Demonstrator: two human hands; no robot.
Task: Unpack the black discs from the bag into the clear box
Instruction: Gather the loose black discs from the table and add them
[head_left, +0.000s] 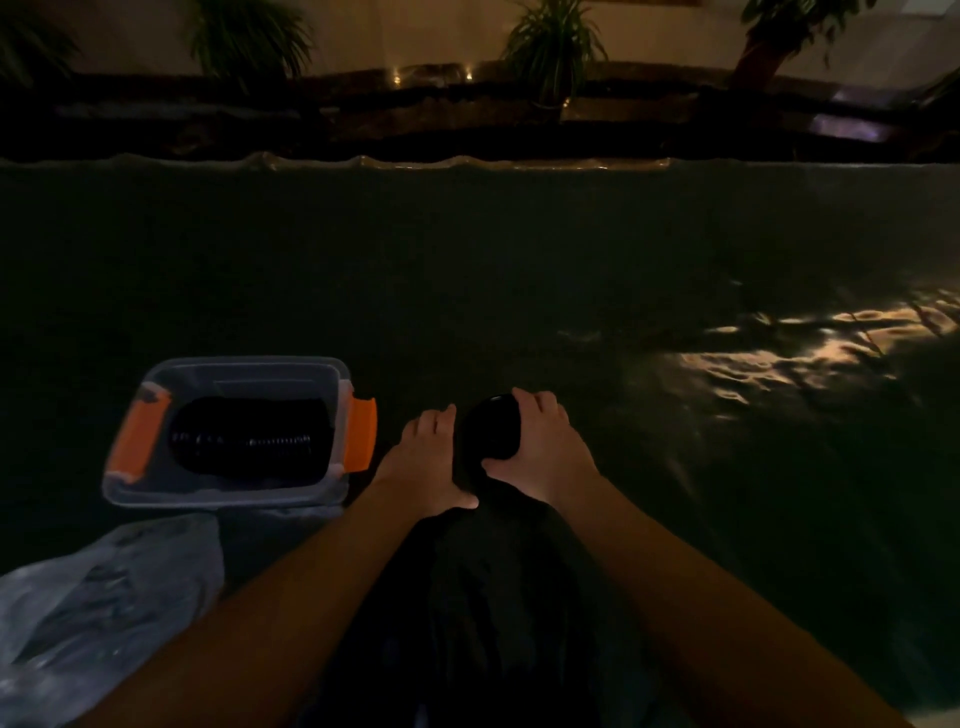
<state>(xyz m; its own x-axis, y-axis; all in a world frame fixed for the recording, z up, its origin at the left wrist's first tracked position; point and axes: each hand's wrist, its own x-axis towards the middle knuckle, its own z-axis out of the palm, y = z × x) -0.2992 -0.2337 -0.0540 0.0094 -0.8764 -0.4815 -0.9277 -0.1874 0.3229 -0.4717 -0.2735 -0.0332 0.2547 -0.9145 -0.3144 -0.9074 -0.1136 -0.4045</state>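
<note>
A: What is seen at the far left?

B: A crumpled clear plastic wrapper (98, 603) is laid on the dark table (519, 270). Just beyond it, a clear box (228, 499) with orange latches (361, 434) is placed, and a row of black discs (249, 439) is stacked on edge inside.

A: And the middle?

B: A dark bag (483, 587) is stretched toward the viewer between the forearms. Its mouth is held by the left hand (428, 460), thumb spread, fingers curled on what seems to be the rim; the dim light makes this uncertain.

A: To the right?

B: One black disc (488, 431) is gripped by the right hand (540, 449), fingers over its top, thumb beneath, at the bag's mouth.
</note>
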